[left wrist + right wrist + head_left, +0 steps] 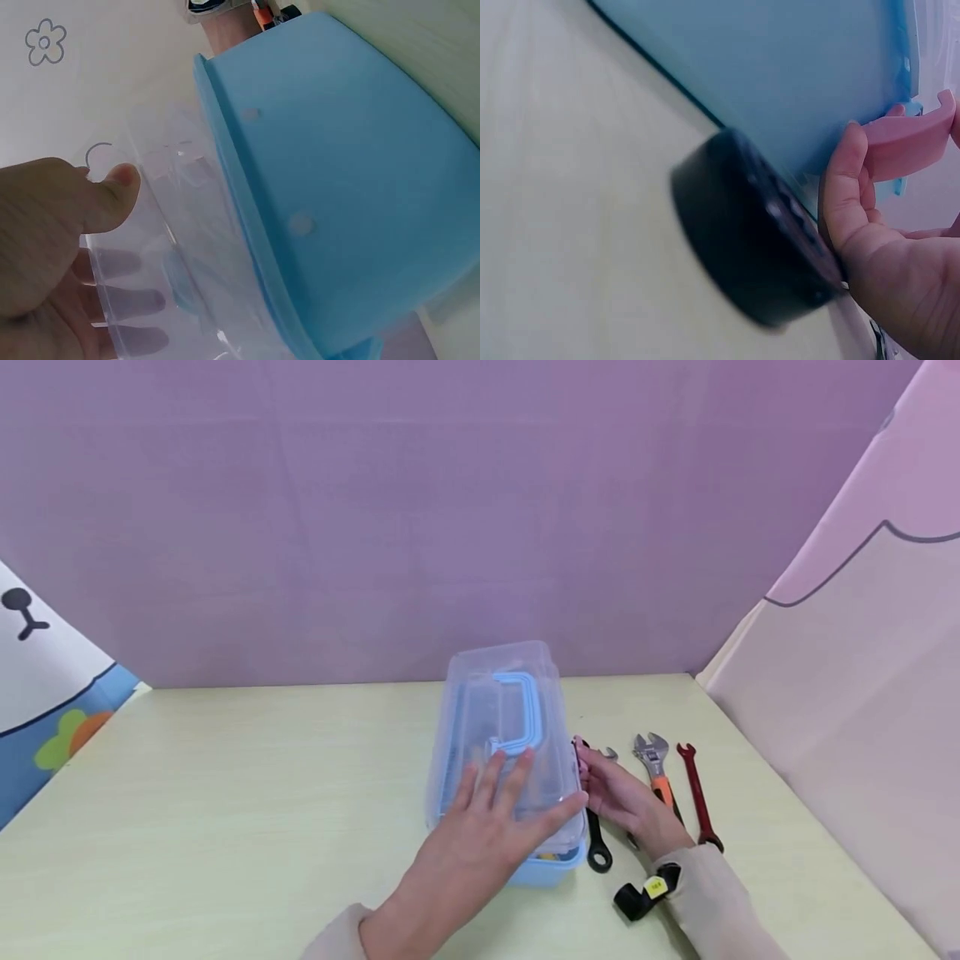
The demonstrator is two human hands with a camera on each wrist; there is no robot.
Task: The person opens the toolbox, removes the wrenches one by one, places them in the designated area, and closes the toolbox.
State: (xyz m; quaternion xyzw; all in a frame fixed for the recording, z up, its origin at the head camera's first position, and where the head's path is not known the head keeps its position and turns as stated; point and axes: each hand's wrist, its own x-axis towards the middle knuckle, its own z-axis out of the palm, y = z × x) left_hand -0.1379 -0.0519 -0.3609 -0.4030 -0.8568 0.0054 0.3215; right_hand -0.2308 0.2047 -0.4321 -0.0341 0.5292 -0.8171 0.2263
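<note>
A toolbox with a clear lid (480,693), a blue handle (531,714) and a light blue base (352,165) stands on the table. My left hand (480,831) rests on the near part of the lid with its fingers spread. In the left wrist view, its fingers show through the clear plastic. At the box's right side, my right hand (622,793) pinches a pink latch (907,142) between thumb and fingers. The latch stands tilted out from the rim in the right wrist view. Something yellow inside the base shows under the lid's near edge.
Right of the box lie a black ring-ended wrench (598,852), an adjustable wrench (654,756) with an orange and black handle, and a red wrench (699,793). My right forearm partly covers these tools. A purple backdrop (375,527) stands behind the table (225,802).
</note>
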